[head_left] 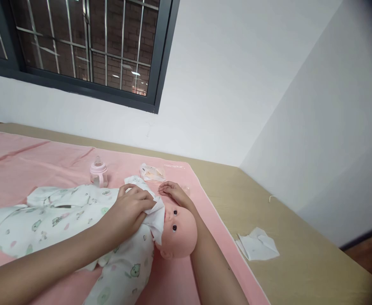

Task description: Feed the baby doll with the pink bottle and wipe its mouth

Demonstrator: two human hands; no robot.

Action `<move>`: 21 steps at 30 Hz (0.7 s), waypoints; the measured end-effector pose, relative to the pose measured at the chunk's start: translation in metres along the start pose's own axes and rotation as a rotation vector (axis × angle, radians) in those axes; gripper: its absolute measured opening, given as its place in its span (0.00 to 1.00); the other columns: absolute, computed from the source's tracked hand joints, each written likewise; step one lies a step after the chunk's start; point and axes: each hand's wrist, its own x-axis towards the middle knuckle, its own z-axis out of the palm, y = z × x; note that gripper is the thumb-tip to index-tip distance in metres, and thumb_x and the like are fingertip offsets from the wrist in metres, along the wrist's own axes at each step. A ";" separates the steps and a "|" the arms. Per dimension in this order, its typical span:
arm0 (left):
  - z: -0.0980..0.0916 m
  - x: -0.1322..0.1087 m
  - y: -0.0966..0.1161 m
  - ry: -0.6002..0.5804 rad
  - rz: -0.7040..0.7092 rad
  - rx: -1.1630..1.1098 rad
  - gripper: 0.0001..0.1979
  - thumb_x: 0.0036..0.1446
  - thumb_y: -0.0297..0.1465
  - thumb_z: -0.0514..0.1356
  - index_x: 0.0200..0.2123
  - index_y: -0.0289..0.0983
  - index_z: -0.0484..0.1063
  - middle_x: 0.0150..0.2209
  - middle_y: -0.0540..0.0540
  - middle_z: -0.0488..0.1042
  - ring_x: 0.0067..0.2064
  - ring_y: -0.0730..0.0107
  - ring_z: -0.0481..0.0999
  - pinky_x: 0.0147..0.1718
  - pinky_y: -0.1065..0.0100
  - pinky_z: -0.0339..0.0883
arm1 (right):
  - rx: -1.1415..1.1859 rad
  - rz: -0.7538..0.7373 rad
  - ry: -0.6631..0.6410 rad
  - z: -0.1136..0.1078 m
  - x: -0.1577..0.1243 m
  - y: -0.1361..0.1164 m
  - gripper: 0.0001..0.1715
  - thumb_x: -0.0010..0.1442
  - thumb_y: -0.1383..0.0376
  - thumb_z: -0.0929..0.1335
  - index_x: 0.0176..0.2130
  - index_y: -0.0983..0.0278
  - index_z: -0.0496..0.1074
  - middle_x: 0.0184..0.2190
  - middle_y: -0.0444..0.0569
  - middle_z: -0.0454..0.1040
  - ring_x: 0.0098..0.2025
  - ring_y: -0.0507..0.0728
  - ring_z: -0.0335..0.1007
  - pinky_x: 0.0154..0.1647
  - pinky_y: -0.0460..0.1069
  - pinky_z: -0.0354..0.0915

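Observation:
A baby doll [182, 232] in a white patterned outfit lies on its back, its bald head to the right. My left hand [131, 212] is over the doll's chest and neck, fingers bent round a white tissue [156, 220]. The tissue covers the doll's chin and lower face. Past the top of the doll's head runs my right forearm, close against it. My right hand [172, 190] rests beyond the head with its fingers stretched out and nothing seen in them. Behind the fingers lies a clear plastic packet [152, 173].
Under the doll spreads a pink mat [68, 163] on a tan surface [224, 182]. A pink-topped baby bottle [98, 173] stands upright behind the doll's body. To the right lies a folded white cloth or tissue [258, 245]. White walls and a barred window [87, 46] are behind.

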 end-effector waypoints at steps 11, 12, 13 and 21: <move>-0.015 -0.004 0.014 -0.145 -0.059 -0.214 0.17 0.51 0.18 0.46 0.29 0.40 0.72 0.35 0.53 0.74 0.39 0.67 0.68 0.46 0.59 0.54 | -0.003 -0.005 0.004 0.000 0.002 0.002 0.10 0.43 0.68 0.71 0.31 0.66 0.74 0.31 0.47 0.75 0.39 0.55 0.73 0.50 0.53 0.67; -0.014 -0.003 0.014 -0.148 -0.051 -0.210 0.16 0.51 0.18 0.47 0.28 0.40 0.71 0.35 0.53 0.73 0.39 0.67 0.67 0.46 0.59 0.54 | -0.003 -0.008 0.003 0.000 0.002 0.001 0.10 0.43 0.68 0.71 0.31 0.66 0.74 0.31 0.47 0.75 0.39 0.56 0.73 0.50 0.53 0.67; -0.013 -0.003 0.014 -0.149 -0.046 -0.204 0.16 0.51 0.18 0.47 0.28 0.39 0.71 0.34 0.52 0.73 0.39 0.67 0.67 0.45 0.59 0.54 | -0.004 -0.010 0.002 0.000 0.002 0.001 0.10 0.43 0.68 0.71 0.31 0.65 0.73 0.31 0.47 0.75 0.39 0.56 0.73 0.50 0.53 0.67; -0.009 -0.002 0.014 -0.087 -0.012 -0.136 0.16 0.52 0.18 0.46 0.27 0.39 0.71 0.36 0.50 0.73 0.40 0.65 0.66 0.44 0.59 0.54 | -0.016 -0.009 -0.002 0.001 0.001 0.000 0.10 0.44 0.68 0.70 0.31 0.65 0.73 0.31 0.47 0.75 0.38 0.55 0.73 0.51 0.53 0.66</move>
